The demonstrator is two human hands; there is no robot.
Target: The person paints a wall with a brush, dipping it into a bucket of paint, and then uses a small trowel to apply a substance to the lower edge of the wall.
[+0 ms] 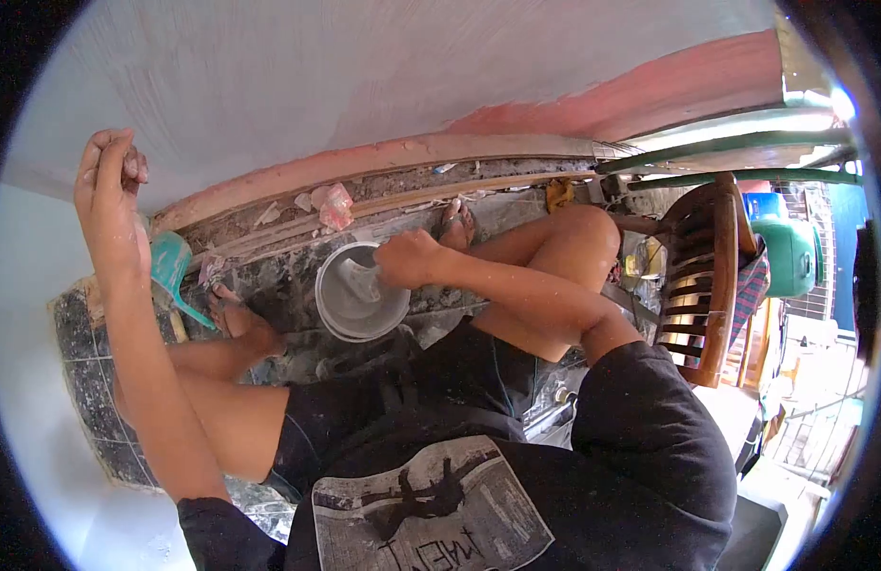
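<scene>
Between my knees stands a round white bucket point(337, 314) with pale grey stuff inside. My right hand point(408, 259) is closed at its right rim, round the handle end of a scraper point(360, 282) whose whitish, coated blade is over the bucket. My left hand point(112, 195) is raised at the far left, near the wall, with its fingers curled inward; whether anything lies inside them is hidden. Below and right of that hand, a green dustpan point(171, 266) rests by my foot.
A grey-painted wall point(297, 86) with a pink lower band runs across the front. Along its base lie wooden strips, rubble and a crumpled pink-white packet point(336, 206). A wooden chair point(712, 285) and a green container point(785, 257) stand at the right.
</scene>
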